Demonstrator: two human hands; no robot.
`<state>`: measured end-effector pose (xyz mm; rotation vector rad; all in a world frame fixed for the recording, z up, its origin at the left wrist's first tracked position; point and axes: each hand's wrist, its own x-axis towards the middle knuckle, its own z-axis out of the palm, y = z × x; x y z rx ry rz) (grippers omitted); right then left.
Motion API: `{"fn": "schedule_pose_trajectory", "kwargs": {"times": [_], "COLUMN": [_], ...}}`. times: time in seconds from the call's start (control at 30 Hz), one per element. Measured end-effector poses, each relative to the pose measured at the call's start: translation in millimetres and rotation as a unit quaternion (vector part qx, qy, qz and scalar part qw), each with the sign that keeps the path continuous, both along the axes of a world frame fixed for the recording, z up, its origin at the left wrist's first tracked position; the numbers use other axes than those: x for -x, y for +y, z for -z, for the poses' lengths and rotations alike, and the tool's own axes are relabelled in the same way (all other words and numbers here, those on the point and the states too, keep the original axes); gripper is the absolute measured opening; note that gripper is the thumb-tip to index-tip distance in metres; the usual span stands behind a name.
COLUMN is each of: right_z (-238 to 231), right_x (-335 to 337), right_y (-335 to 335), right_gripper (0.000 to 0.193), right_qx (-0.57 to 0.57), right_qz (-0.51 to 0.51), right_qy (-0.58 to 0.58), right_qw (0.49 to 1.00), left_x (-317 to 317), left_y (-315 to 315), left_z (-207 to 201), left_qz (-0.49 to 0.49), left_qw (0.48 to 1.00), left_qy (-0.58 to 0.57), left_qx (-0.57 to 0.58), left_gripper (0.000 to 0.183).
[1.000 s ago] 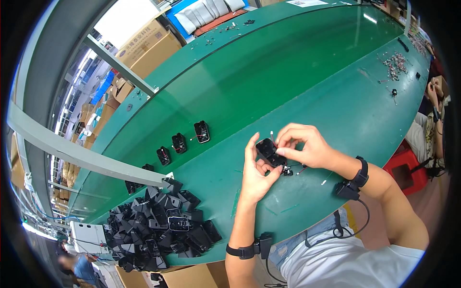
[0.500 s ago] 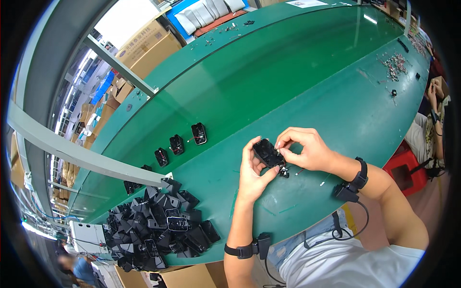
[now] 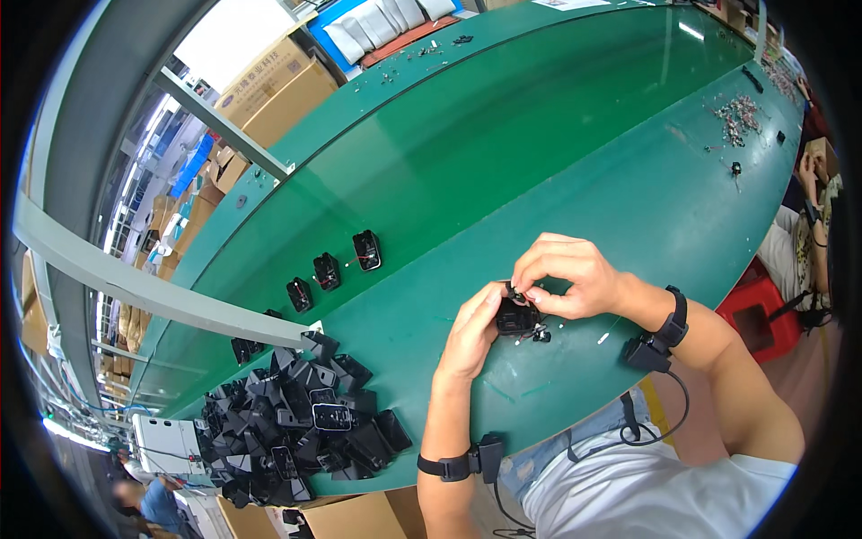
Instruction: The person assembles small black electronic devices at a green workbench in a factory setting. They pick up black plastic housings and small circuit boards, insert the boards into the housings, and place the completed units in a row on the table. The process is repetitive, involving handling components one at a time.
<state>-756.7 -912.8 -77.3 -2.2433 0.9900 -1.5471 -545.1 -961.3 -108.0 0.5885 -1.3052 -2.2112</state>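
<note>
Over the near green bench, a black open plastic housing (image 3: 518, 319) is held with its hollow side facing up. My left hand (image 3: 469, 331) is closed along the housing's left side, its fingertips at the upper edge. My right hand (image 3: 573, 277) pinches a small dark part at that same upper edge; the fingertips hide most of it, so its kind cannot be made out. A small black piece with wires (image 3: 541, 336) sits at the housing's lower right corner.
A large heap of black housings (image 3: 287, 422) covers the bench at left. Several wired housings (image 3: 326, 270) stand on the green belt (image 3: 431, 193) beyond. Loose small parts (image 3: 738, 119) lie far right, near a seated person and a red stool (image 3: 759, 310). A grey frame bar (image 3: 162, 278) crosses at left.
The housing has turned and dropped slightly toward me. My left thumb has left its lower edge, and that hand now grips the upper left. Housings on the belt have shifted slightly left.
</note>
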Motion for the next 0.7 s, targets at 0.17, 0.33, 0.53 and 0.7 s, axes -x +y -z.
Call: {"fn": "schedule_pose_trajectory", "kwargs": {"times": [0.17, 0.33, 0.53, 0.7], "right_z": [-2, 4, 2, 2], "right_x": [-6, -10, -11, -15], "right_y": [3, 7, 6, 10], "right_gripper": [0.011, 0.010, 0.010, 0.017], "right_qx": [-0.026, -0.091, -0.078, 0.034], "right_qz": [0.028, 0.086, 0.109, 0.072], "right_qy": [-0.029, -0.082, -0.078, 0.025], "right_qw": [0.999, 0.989, 0.988, 0.997], "left_x": [8, 16, 9, 15], "left_y": [5, 10, 2, 14], "left_z": [5, 0, 6, -9], "left_qz": [-0.108, -0.226, -0.220, -0.256], "left_qw": [0.970, 0.873, 0.891, 0.896], "left_qy": [-0.033, -0.133, -0.119, -0.147], "left_qx": [0.214, 0.411, 0.378, 0.331], "left_gripper": [0.022, 0.020, 0.041, 0.059]}}
